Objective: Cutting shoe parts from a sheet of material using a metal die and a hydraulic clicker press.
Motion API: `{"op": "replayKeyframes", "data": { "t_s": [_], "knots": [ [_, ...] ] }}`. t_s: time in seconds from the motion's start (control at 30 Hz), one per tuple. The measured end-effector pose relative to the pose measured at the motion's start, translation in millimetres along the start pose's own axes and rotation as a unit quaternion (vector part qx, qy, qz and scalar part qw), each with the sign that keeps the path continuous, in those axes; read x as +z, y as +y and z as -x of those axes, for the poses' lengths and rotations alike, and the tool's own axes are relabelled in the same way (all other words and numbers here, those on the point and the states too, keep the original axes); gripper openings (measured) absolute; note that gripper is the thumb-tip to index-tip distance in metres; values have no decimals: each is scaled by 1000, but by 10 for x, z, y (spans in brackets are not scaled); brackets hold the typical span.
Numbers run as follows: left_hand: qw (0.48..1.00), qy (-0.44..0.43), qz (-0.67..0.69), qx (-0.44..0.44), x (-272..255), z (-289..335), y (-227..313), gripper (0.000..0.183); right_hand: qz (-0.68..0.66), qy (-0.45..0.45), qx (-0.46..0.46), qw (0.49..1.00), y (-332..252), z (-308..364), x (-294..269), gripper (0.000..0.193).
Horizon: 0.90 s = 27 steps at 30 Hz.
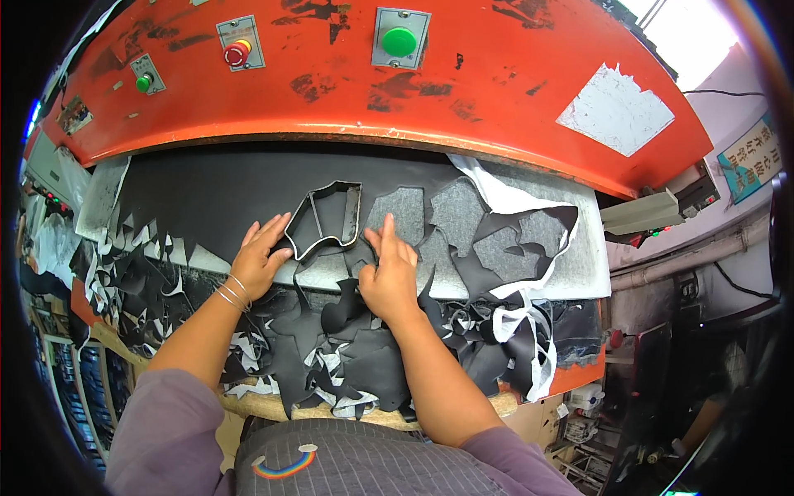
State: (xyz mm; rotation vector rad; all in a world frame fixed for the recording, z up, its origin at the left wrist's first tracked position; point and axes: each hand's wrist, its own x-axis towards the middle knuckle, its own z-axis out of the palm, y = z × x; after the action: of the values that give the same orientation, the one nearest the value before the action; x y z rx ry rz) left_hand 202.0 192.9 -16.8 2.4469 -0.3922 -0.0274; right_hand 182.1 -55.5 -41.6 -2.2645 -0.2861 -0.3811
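A metal cutting die (353, 213), an angular outline with a crossbar inside, stands on a sheet of black material (198, 186). My left hand (260, 258) is at the die's left side, fingers stretched out, their tips at its edge. My right hand (390, 274) is just right of the die's lower corner, index finger extended over the sheet and nothing held. Its lower fingers are partly hidden. Right of the die, the sheet has several cut-out openings (399, 213) with grey showing through. A white strip of backing (504, 192) curls up at the sheet's right end.
An orange machine beam (331, 99) spans the far side, carrying a red knob (236, 54) and a large green button (399, 41). The pale cutting board (589, 248) lies beneath the sheet. Black and white offcuts (368, 364) heap along the near edge, before my body.
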Motion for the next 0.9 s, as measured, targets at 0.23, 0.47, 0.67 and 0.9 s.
{"op": "replayKeyframes", "data": {
  "t_s": [0.23, 0.47, 0.67, 0.9],
  "knots": [
    [999, -4, -32, 25, -91, 28, -18, 53, 61, -25, -3, 998, -120, 19, 89, 78],
    [998, -5, -48, 36, -144, 95, -100, 54, 74, -40, 10, 996, -219, 48, 123, 79],
    [997, 21, 55, 50, -230, 244, -200, 51, 4, -25, 50, 998, -406, 102, 61, 71],
    [889, 353, 293, 2, -1098, 467, -607, 22, -210, 139, 7, 968, -1421, -123, -498, 44]
  ]
}}
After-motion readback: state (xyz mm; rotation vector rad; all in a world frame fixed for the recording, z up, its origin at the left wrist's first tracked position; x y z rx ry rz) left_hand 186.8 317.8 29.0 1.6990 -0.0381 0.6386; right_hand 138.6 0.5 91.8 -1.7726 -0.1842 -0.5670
